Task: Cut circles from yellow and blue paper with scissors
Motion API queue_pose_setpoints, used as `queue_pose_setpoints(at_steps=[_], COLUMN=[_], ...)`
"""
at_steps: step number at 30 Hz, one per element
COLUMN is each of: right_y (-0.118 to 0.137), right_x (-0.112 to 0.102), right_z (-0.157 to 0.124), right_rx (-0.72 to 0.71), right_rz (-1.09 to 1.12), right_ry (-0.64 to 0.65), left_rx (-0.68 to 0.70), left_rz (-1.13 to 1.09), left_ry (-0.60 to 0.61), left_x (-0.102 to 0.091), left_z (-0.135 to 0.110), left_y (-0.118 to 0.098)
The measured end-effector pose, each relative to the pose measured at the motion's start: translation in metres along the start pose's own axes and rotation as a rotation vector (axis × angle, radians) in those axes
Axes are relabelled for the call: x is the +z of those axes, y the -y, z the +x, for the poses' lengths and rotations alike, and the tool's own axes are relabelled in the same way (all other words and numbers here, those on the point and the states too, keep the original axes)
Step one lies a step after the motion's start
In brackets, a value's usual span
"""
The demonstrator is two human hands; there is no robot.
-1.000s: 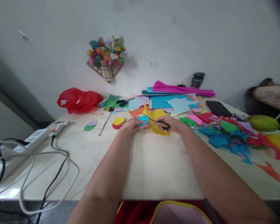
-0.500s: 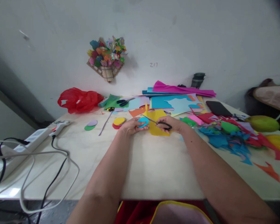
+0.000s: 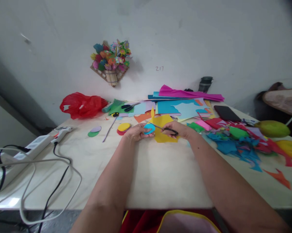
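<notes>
My left hand pinches a blue paper circle laid on a yellow sheet. My right hand grips black-handled scissors, whose blades point left into the yellow paper beside the circle. Both hands hover just above the table's middle, close together. A stack of yellow and red paper circles lies left of my left hand.
Coloured paper sheets and scraps cover the back and right of the table. A second pair of scissors, a red plastic bag, a phone, a glue gun, a power strip with cables, and green fruit are around.
The scissors have shifted slightly along the edge of the blue circle in the yellow paper. The hands stay in nearly the same spot.
</notes>
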State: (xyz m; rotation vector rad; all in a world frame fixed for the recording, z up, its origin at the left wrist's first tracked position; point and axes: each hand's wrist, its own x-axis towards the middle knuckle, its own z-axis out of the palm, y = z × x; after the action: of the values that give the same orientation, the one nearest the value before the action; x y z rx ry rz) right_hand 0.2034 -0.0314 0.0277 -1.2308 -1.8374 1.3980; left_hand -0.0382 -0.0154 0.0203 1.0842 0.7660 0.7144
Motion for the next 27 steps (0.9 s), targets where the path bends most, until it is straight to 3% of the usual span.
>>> queue_pose_setpoints(at_steps=[8,13,15,17,20,23,27], right_y=[0.000,-0.001,0.002,0.007,0.015,0.020,0.023], right_x=[0.001,0.000,0.002,0.005,0.011,0.017,0.017], right_z=[-0.001,0.002,0.003,0.002,0.000,-0.003,-0.007], right_rx=[-0.036,-0.046,-0.013,0.030,0.141,0.252,0.228], right_rz=[0.031,0.074,-0.105,-0.436,-0.873,-0.989,-0.986], right_ry=[-0.092,-0.288,-0.386,-0.450,-0.475,-0.433,-0.378], left_rx=[-0.038,0.121,0.183,0.208,0.222,0.242,0.259], left_rz=[0.004,-0.048,-0.066,-0.046,0.014,0.053,0.097], left_ry=[0.017,-0.008,-0.017,-0.016,-0.014,-0.003,0.026], left_x=[-0.003,0.001,0.005,0.009,0.011,0.011,0.012], left_z=[0.002,0.002,0.002,0.002,0.003,0.004,0.004], left_y=[0.001,0.000,-0.002,-0.003,-0.004,-0.002,-0.001])
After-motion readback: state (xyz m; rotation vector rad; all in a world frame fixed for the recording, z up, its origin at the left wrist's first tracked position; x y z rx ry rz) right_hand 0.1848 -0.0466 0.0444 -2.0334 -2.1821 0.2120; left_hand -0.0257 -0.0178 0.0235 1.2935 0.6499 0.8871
